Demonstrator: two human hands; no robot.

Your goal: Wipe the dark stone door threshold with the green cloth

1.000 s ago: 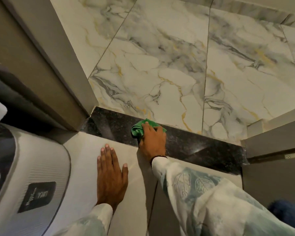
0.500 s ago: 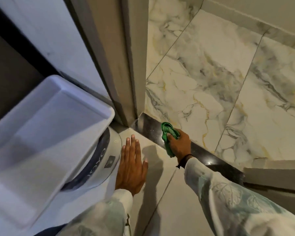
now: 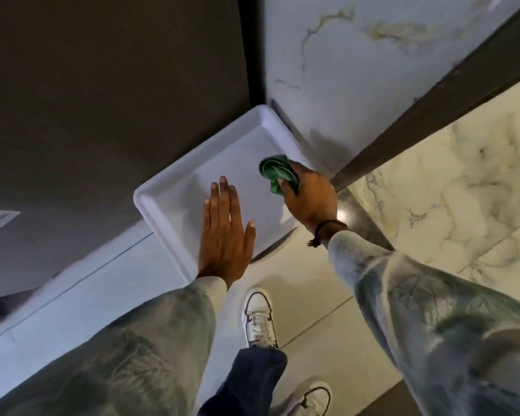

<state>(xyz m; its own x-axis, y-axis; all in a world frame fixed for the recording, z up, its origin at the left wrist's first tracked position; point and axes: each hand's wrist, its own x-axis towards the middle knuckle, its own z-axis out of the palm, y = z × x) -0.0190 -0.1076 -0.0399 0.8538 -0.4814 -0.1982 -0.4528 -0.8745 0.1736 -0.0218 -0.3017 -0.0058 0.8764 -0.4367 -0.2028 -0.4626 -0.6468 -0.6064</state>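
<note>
The right hand [image 3: 309, 199] and sleeve hide most of the threshold [image 3: 360, 223].

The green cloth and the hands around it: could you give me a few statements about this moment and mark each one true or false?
1. The green cloth is bunched up in the right hand. True.
2. The left hand is curled into a fist. False: it is open, with the fingers stretched out flat.
3. A white tray shows behind the left hand. True.
4. The person is barefoot. False: a white shoe with laces is visible between the two sleeves.
5. The right wrist carries a dark band. True.
6. The cloth is red. False: it is green.
</note>
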